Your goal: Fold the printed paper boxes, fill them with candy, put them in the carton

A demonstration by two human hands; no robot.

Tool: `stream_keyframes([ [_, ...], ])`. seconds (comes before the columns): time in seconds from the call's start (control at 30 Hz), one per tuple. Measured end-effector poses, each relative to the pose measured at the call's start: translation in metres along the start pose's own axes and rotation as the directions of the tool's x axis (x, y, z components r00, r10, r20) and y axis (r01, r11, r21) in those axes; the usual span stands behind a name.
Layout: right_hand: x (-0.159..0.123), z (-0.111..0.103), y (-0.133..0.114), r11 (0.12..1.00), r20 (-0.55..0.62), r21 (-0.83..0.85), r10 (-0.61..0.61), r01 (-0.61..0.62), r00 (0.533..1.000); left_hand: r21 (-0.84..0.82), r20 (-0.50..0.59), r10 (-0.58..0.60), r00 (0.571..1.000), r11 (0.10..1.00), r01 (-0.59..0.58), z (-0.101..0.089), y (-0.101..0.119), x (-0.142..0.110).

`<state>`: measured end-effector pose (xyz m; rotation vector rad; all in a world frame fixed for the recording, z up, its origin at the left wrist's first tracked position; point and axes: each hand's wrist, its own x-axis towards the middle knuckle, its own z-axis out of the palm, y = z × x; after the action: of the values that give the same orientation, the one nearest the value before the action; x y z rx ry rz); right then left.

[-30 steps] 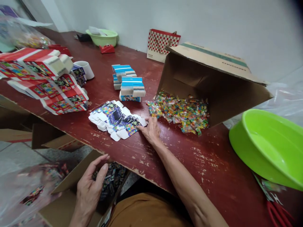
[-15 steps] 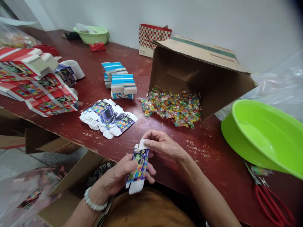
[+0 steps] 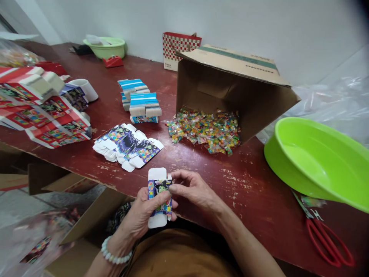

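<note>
A small purple candy box (image 3: 160,188) with white end flaps folded out is held in front of my body. My left hand (image 3: 145,209) grips it around its lower part, thumb across the printed front. My right hand (image 3: 194,190) pinches its upper right edge between thumb and fingers. Beyond lies a spread pile of flat purple box blanks (image 3: 128,144) on the red table (image 3: 198,169). Small wrapped candies (image 3: 207,130) spill from the mouth of a cardboard carton (image 3: 239,80) lying on its side.
Red box bundles (image 3: 57,123) stand at left, blue box bundles (image 3: 144,105) behind the blanks. At right are a green basin (image 3: 311,165) and red-handled scissors (image 3: 328,238). An open carton (image 3: 92,219) sits below the table's front edge.
My right hand drew a flat blank from the pile and brought it to my left hand, which closed on it. The blank is now opened into a box and turned more upright.
</note>
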<state>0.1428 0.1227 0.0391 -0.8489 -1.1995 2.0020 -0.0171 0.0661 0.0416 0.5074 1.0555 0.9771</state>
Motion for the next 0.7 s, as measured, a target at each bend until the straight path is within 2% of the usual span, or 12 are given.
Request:
stream_keyframes([
  [0.1,0.002,0.008,0.004,0.992,-0.168,-0.125,-0.055,0.034,0.984,0.045,-0.066,0.056,0.996,0.998,-0.053,0.002,-0.002,0.007],
  [0.2,0.006,0.01,0.003,0.946,-0.319,-0.314,-0.19,0.086,0.928,0.116,-0.164,0.239,0.957,0.968,-0.222,0.004,-0.005,0.011],
  [0.33,0.009,0.01,0.004,0.951,-0.353,-0.293,-0.208,0.103,0.912,0.187,-0.251,0.461,0.851,0.886,-0.424,0.007,-0.01,0.007],
  [0.43,0.008,0.012,0.011,0.955,-0.35,-0.23,-0.263,0.19,0.899,0.273,-0.263,0.522,0.811,0.847,-0.456,0.009,-0.013,0.004],
  [0.5,0.008,0.012,0.014,0.954,-0.301,-0.192,-0.279,0.228,0.912,0.278,-0.261,0.5,0.826,0.858,-0.432,0.006,-0.012,0.003],
  [0.57,0.007,0.011,0.015,0.954,-0.259,-0.198,-0.274,0.227,0.926,0.265,-0.234,0.452,0.861,0.881,-0.391,0.002,-0.01,0.004],
  [0.7,0.008,0.003,0.01,0.957,-0.219,-0.254,-0.196,0.139,0.956,0.285,-0.152,0.361,0.92,0.907,-0.309,-0.008,-0.006,0.006],
])
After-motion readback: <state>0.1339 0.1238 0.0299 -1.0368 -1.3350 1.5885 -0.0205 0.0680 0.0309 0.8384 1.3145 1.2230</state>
